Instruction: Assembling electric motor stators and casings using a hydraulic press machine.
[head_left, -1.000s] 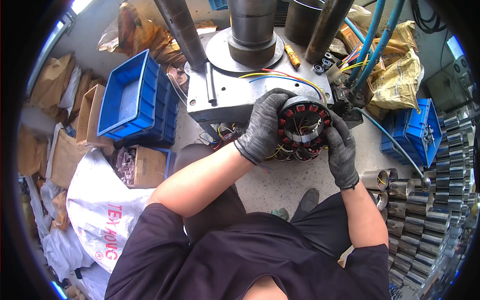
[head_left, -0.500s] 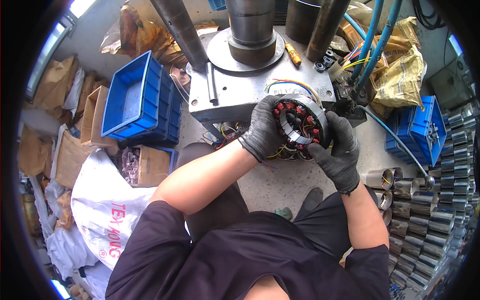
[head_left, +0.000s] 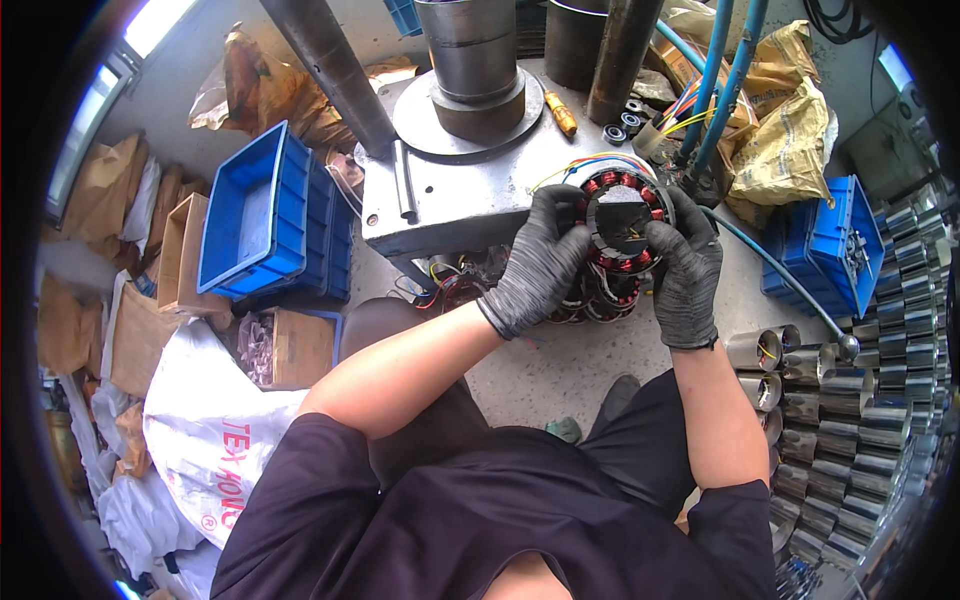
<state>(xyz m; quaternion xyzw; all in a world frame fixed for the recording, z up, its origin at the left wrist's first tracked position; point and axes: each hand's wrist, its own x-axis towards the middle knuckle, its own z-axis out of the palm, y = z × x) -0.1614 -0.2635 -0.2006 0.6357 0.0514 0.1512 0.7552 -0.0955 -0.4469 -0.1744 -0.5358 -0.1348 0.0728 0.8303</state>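
Between my hands I hold a motor stator, a ring with red copper windings, its open bore facing me. My left hand, in a dark grey glove, grips its left rim. On the right rim my right hand, gloved alike, is closed with the thumb over the front. Coloured lead wires run from the ring's top edge over the steel press table. Below the held ring, more wound stators sit low under the table edge, partly hidden by my left hand and the ring.
A press ram stands on a round plate. A steel rod, a yellow-handled tool and bearings lie on the table. Blue crates stand left, another blue crate right. Metal cylinders are stacked at right.
The stator has turned from tilted to face me more squarely and risen slightly toward the table. Both hands have shifted their grip along with it. The view has moved a little to the right.
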